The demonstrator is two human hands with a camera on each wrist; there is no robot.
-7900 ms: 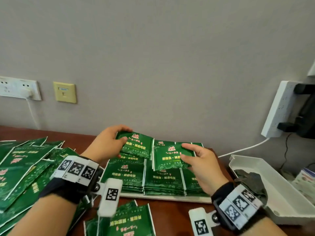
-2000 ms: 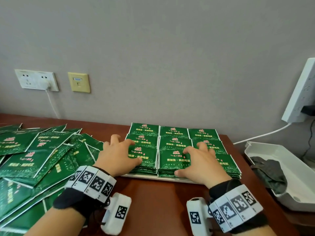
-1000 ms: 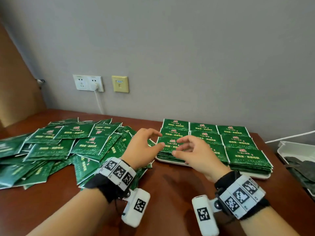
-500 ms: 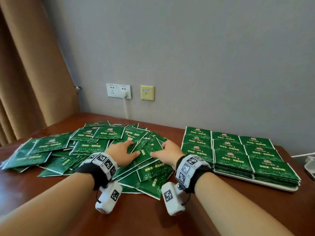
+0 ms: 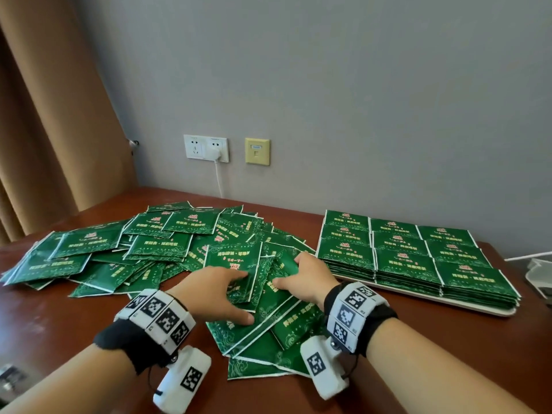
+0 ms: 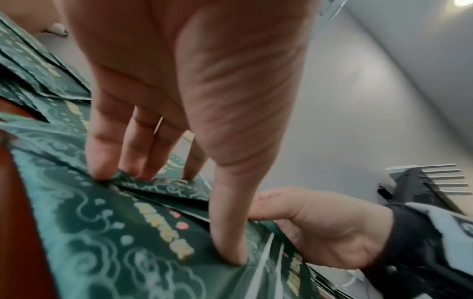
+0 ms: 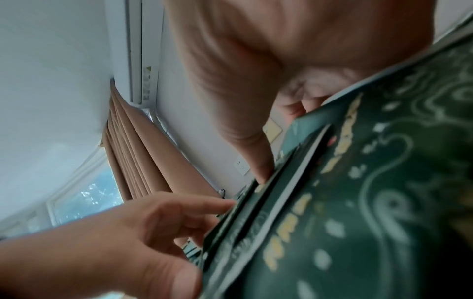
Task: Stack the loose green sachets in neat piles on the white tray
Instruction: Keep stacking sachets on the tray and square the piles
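Note:
Several neat piles of green sachets fill the white tray on the right of the table. A big loose heap of green sachets spreads over the left and middle. Both hands are at the heap's near right end. My left hand lies over one sachet, its fingertips and thumb pressing straight down on the packets. My right hand grips a few sachets, thumb on their face and fingers curled behind their far edge.
The brown wooden table meets a grey wall with a white double socket, a plugged-in cable and a yellow wall plate. A tan curtain hangs at left. A white bin's corner shows at the far right.
Both hands left the tray and moved left onto the loose heap. Since half a second ago the right hand's fingers have curled round some sachets, and the left hand has shifted toward it.

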